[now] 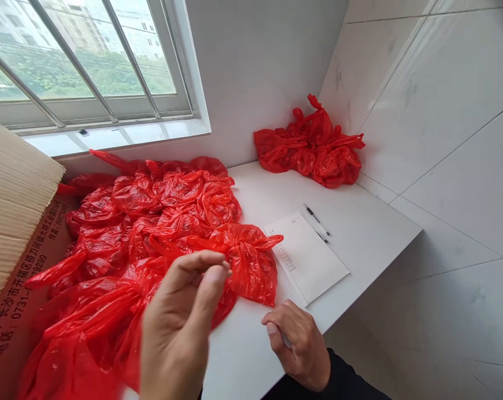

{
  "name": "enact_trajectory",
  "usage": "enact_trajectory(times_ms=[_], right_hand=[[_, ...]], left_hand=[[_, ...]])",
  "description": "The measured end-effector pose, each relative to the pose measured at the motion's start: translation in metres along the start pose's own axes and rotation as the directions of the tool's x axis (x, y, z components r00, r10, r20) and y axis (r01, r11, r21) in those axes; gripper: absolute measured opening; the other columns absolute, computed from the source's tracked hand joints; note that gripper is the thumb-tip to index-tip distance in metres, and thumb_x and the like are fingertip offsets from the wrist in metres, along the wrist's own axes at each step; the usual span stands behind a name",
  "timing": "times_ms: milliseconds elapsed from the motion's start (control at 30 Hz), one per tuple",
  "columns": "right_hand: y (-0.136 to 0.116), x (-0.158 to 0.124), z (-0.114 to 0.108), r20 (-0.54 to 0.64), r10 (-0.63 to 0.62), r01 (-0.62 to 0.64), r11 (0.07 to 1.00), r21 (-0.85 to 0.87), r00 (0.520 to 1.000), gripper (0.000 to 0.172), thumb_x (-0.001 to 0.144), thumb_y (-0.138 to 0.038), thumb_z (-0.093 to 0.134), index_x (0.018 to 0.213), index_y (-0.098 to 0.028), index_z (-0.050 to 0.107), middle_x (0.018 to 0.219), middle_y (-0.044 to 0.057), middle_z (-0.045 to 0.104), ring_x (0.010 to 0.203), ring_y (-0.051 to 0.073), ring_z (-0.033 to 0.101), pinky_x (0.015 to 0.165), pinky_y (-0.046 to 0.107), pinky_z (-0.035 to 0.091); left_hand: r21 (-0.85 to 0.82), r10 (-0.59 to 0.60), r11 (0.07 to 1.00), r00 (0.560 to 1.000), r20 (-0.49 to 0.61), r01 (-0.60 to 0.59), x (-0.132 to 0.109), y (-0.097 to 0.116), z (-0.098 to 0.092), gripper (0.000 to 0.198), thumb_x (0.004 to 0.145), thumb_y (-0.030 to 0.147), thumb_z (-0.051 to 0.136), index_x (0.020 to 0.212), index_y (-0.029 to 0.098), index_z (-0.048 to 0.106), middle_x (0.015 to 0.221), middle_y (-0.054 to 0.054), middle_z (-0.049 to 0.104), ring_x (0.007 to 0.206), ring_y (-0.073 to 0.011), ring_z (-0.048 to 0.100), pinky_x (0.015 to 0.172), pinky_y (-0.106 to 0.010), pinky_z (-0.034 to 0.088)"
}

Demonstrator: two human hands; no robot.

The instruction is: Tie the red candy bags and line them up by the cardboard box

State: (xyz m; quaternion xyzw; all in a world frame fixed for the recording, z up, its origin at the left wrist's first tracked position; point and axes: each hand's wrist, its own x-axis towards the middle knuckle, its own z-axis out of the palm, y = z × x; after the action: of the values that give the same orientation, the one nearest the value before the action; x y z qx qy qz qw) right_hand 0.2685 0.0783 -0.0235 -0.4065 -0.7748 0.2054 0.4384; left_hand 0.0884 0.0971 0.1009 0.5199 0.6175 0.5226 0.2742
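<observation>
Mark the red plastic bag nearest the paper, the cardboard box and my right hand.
Red plastic bag [253, 272]: head view, on its rounded body below the knot.
Cardboard box [15, 214]: head view, on its tan flap.
Right hand [302, 341]: head view, on its back.

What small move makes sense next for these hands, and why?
Probably lower the left hand to the tied red bag beside the paper: in this view its fingertips appear right by that bag's knot and it seems to hold nothing, while the right hand is curled over the table.
</observation>
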Motion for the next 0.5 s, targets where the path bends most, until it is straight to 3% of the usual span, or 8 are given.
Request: enact_trajectory(times_ms=[67,100,200,300,400,500], right_hand=[[0.0,-0.002,-0.003,-0.003,0.02,-0.02,0.998,0.06,1.0,0.021,0.096,-0.01,0.046,0.105,-0.022,0.061,0.083,0.003,0.067,0.074,0.02,0.06,0.065,0.034,0.048],[0.0,-0.002,-0.005,-0.008,0.037,-0.036,0.996,0.087,0.999,0.022,0.096,-0.01,0.045,0.106,-0.022,0.061,0.084,0.003,0.066,0.075,0.019,0.06,0.066,0.034,0.048],[-0.001,0.001,-0.012,-0.03,0.08,-0.076,0.991,0.112,0.996,0.025,0.099,-0.01,0.045,0.111,-0.024,0.061,0.092,0.004,0.067,0.084,0.02,0.061,0.073,0.035,0.051],[0.0,0.01,-0.019,-0.038,0.112,-0.108,0.99,0.096,0.993,0.024,0.1,-0.013,0.045,0.114,-0.025,0.061,0.099,0.005,0.067,0.093,0.022,0.062,0.081,0.037,0.052],[0.007,0.023,-0.028,-0.072,0.136,-0.13,0.988,0.088,0.988,0.022,0.101,-0.018,0.046,0.115,-0.027,0.062,0.102,0.006,0.067,0.098,0.023,0.063,0.085,0.039,0.053],[0.024,0.048,-0.042,-0.137,0.183,-0.176,0.982,0.063,0.974,0.019,0.101,-0.026,0.05,0.113,-0.027,0.064,0.105,0.006,0.068,0.102,0.025,0.063,0.088,0.041,0.053]], left_hand=[[0.301,0.179,0.933,0.979,0.096,-0.2,0.004,-0.018,0.02,0.023,0.099,0.035,0.053,0.117,0.024,0.062,0.118,-0.008,0.066,0.108,-0.0232,0.066,0.093,-0.042,0.057],[0.361,0.227,0.897,0.966,0.119,-0.255,0.004,-0.03,0.029,0.024,0.099,0.031,0.051,0.119,0.023,0.062,0.124,-0.011,0.064,0.118,-0.0263,0.062,0.101,-0.048,0.052],[0.444,0.254,0.833,0.94,0.226,-0.332,-0.003,-0.066,0.048,0.038,0.097,0.027,0.052,0.134,0.02,0.058,0.141,-0.017,0.057,0.136,-0.0342,0.051,0.11,-0.06,0.044],[0.464,0.273,0.79,0.907,0.321,-0.401,-0.013,-0.085,0.053,0.044,0.095,0.022,0.056,0.139,0.019,0.053,0.144,-0.016,0.058,0.137,-0.0315,0.052,0.113,-0.059,0.043],[0.482,0.302,0.768,0.902,0.309,-0.423,-0.026,-0.087,0.044,0.045,0.098,0.015,0.049,0.142,0.023,0.049,0.15,-0.012,0.054,0.142,-0.0252,0.047,0.114,-0.051,0.045],[0.498,0.387,0.764,0.909,0.154,-0.41,-0.048,-0.089,0.027,0.049,0.098,0.011,0.048,0.142,0.03,0.05,0.148,-0.007,0.054,0.141,-0.0256,0.047,0.116,-0.052,0.043]])
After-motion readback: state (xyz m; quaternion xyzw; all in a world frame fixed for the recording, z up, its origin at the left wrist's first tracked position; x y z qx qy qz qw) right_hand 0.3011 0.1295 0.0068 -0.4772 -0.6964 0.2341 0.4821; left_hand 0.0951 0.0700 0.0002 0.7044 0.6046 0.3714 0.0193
